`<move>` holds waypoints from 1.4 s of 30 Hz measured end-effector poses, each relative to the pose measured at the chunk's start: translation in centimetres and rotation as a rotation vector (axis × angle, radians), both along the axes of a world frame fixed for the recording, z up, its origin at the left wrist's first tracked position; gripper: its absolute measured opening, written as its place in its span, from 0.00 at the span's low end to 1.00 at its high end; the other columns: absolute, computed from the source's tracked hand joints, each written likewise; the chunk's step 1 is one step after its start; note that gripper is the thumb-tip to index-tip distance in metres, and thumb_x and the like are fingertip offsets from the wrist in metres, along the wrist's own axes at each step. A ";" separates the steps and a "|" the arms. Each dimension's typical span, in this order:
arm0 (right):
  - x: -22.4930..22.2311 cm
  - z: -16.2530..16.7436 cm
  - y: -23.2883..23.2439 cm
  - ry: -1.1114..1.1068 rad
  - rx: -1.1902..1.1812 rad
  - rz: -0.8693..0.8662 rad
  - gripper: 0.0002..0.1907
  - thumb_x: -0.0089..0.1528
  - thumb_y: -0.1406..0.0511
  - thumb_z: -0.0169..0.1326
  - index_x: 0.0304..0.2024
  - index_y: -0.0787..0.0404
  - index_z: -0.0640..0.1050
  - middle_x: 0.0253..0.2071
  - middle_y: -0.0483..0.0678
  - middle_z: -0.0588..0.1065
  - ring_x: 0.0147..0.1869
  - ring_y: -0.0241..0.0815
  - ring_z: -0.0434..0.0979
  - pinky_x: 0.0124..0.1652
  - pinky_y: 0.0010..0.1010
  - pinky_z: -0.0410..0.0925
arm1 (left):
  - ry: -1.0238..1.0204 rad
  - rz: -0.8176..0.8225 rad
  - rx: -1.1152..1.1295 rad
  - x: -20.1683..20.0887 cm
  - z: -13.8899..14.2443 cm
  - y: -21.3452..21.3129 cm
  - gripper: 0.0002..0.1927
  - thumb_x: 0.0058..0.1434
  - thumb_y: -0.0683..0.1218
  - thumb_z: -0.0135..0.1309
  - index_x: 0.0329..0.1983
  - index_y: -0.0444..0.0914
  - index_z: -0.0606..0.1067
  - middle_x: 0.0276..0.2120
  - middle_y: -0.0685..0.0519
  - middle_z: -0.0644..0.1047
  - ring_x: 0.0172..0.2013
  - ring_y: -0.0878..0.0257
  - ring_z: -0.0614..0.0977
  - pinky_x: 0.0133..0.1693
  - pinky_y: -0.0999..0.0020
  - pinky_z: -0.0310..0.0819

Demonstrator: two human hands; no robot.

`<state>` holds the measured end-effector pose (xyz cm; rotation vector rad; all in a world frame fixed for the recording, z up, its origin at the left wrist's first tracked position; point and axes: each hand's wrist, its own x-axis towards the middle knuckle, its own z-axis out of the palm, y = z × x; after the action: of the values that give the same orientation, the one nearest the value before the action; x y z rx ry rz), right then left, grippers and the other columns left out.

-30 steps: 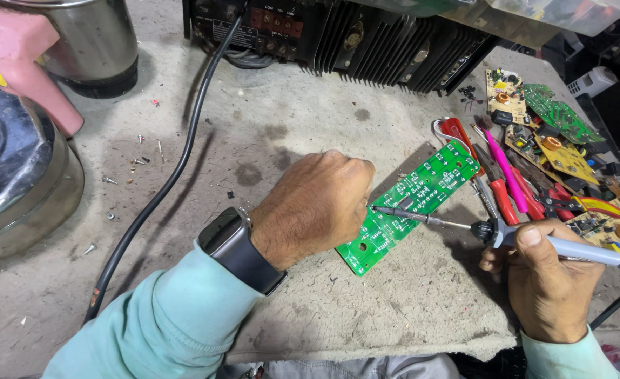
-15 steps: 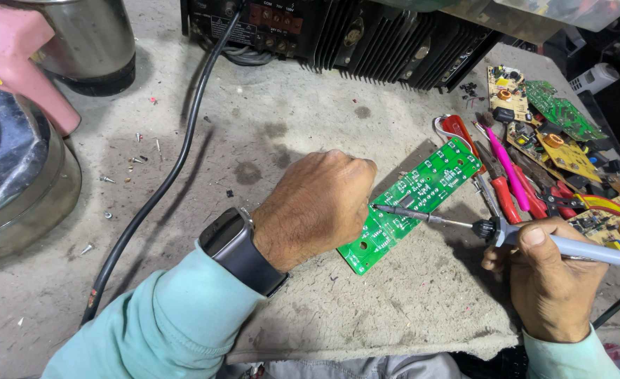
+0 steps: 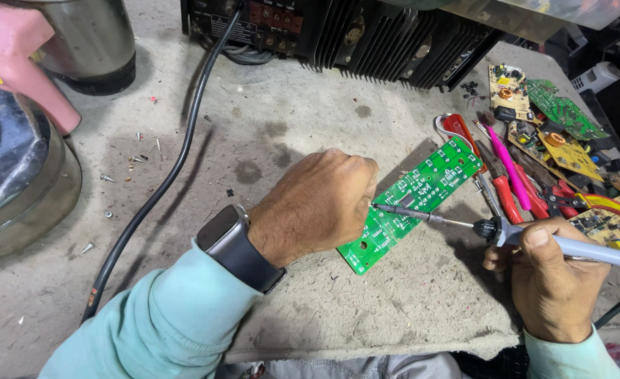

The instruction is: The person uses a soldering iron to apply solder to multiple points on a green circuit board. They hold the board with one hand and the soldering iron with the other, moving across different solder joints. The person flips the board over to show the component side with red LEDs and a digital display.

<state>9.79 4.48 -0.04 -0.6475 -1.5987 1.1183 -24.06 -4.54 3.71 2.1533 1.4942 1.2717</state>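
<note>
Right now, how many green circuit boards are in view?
2. One long green circuit board lies on the grey mat under the left hand, the soldering iron tip on it. One smaller green board sits far right. Others may be hidden in the pile.

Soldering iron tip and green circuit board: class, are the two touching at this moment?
Touching. The head view shows the soldering iron, held in the right hand, with its tip meeting the green circuit board beside the left hand; no gap shows.

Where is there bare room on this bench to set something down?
Bare felt lies between the black cable, the black amplifier and the green circuit board, and in front of it. Crowded: the right edge, with pliers and loose boards.
</note>
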 end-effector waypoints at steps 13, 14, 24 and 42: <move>0.5 0.2 2.3 0.078 -0.020 0.002 0.19 0.74 0.61 0.60 0.36 0.70 0.73 0.32 0.60 0.76 0.29 0.48 0.77 0.31 0.38 0.73 | -0.041 0.080 -0.151 0.4 1.2 2.0 0.05 0.53 0.35 0.47 0.22 0.34 0.71 0.16 0.44 0.75 0.19 0.51 0.79 0.26 0.53 0.73; 0.5 0.2 2.3 0.075 -0.022 -0.003 0.19 0.74 0.61 0.60 0.36 0.70 0.73 0.32 0.60 0.76 0.29 0.48 0.76 0.31 0.38 0.73 | -0.039 0.087 -0.134 0.5 1.2 2.0 0.05 0.53 0.35 0.47 0.22 0.34 0.71 0.17 0.44 0.75 0.20 0.51 0.79 0.27 0.53 0.73; 0.5 0.7 1.8 0.047 -0.054 -0.047 0.15 0.72 0.64 0.60 0.37 0.70 0.73 0.30 0.58 0.74 0.29 0.47 0.76 0.35 0.42 0.73 | -0.025 0.072 0.010 0.9 1.0 2.1 0.05 0.49 0.35 0.50 0.18 0.32 0.71 0.20 0.40 0.74 0.25 0.47 0.79 0.32 0.51 0.74; 0.4 0.5 1.8 0.042 -0.102 -0.014 0.14 0.71 0.64 0.59 0.39 0.70 0.74 0.31 0.60 0.75 0.30 0.49 0.76 0.37 0.42 0.73 | 0.071 0.068 -0.018 0.8 0.5 1.9 0.05 0.50 0.38 0.53 0.22 0.30 0.73 0.24 0.37 0.76 0.27 0.42 0.81 0.33 0.48 0.74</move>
<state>10.15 6.24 0.49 -0.6960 -1.5069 1.2017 -23.30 -2.67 4.20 2.1758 1.6132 1.2101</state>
